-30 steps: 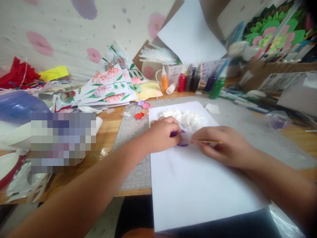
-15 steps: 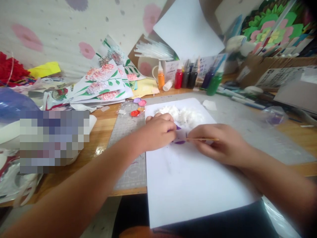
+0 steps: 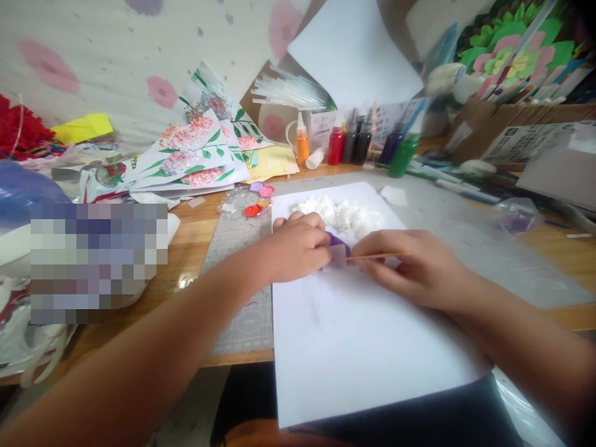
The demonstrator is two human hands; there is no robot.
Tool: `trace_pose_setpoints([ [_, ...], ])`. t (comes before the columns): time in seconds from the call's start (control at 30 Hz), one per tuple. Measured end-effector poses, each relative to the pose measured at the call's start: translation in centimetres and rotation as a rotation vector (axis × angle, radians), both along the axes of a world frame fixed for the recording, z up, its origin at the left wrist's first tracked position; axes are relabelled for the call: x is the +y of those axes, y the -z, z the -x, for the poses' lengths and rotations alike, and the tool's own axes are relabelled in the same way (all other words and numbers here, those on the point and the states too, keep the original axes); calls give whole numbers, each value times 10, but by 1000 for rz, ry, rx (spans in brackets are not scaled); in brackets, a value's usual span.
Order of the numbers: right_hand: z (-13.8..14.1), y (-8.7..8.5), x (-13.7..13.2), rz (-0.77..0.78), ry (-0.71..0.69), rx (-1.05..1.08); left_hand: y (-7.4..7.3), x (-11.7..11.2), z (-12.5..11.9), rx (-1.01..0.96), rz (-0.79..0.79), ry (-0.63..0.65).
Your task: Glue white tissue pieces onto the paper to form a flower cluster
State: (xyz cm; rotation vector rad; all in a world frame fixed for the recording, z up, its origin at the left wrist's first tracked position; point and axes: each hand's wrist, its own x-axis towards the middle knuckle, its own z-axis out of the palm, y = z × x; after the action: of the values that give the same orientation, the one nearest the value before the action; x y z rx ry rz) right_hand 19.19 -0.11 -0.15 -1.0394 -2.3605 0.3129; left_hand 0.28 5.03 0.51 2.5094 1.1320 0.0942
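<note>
Before a flower-patterned backdrop (image 3: 107,74), our right hand (image 3: 419,261) pinches a thin stick (image 3: 375,256), its tip at a whitish scrap (image 3: 336,259) overlapping a purple piece (image 3: 339,241), both over the white sheet (image 3: 363,347), just nearer us than some white fluff (image 3: 358,216); our left hand (image 3: 298,247) curls against them, though whether it grips we cannot tell

Over white paper (image 3: 354,347), the right hand (image 3: 412,264) pinches a thin stick (image 3: 375,256) — the left hand (image 3: 298,249) by a purple piece (image 3: 339,242), white fluff (image 3: 356,217) just beyond.
</note>
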Motion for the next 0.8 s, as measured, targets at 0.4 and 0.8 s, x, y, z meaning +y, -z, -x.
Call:
trace_pose_setpoints([
  [0.4,-1,5,4,-89,-26,-18,4,2,0,-18,-49,11],
  [0.8,2,6,5,-123,5,-57,5,3,1,-72,-96,32],
])
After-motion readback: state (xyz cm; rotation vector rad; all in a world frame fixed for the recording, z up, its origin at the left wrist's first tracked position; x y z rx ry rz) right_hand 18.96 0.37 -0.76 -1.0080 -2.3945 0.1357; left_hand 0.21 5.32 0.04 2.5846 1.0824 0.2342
